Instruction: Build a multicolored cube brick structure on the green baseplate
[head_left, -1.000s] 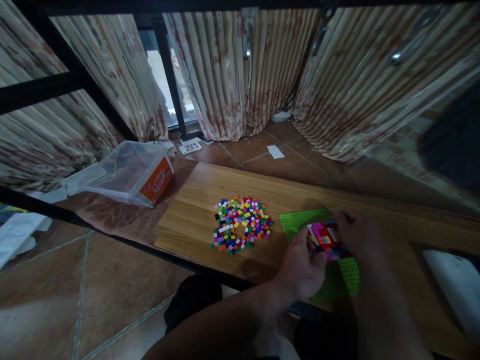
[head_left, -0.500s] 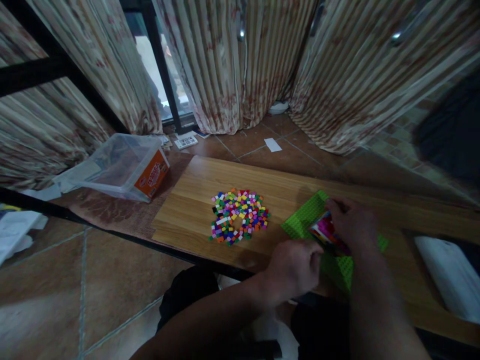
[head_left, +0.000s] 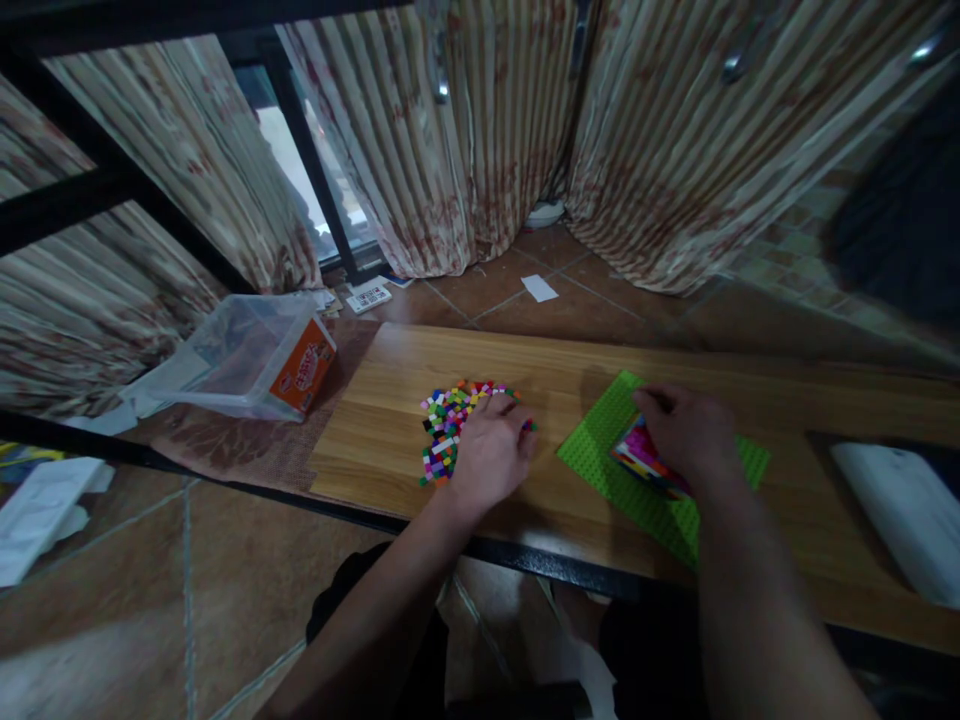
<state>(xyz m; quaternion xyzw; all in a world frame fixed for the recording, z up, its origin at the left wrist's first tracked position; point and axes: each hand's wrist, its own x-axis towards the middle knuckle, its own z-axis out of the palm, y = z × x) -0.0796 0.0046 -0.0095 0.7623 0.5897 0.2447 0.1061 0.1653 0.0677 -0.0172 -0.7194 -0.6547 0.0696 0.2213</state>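
Observation:
My left hand (head_left: 491, 450) is over the pile of small coloured toy bricks (head_left: 444, 425), with its fingers bent down and a little apart. It covers much of the pile's right side, and whether a brick is between the fingertips is hidden. My right hand (head_left: 690, 430) is closed at the far side of a multicoloured block of joined toy bricks (head_left: 637, 450). The block sits on a green studded baseplate (head_left: 600, 430), partly hidden under this hand.
A clear plastic box (head_left: 247, 345) with an orange label lies tipped beyond the left end of the wooden tabletop (head_left: 375, 440). At the right is a white object (head_left: 900, 520). Striped curtains (head_left: 480, 150) hang behind, and a white card (head_left: 539, 288) is on the tiled floor.
My left hand has let go of the brick block and moved left to the pile of bricks. The baseplate has turned and now lies flat, while my right hand stays at the block.

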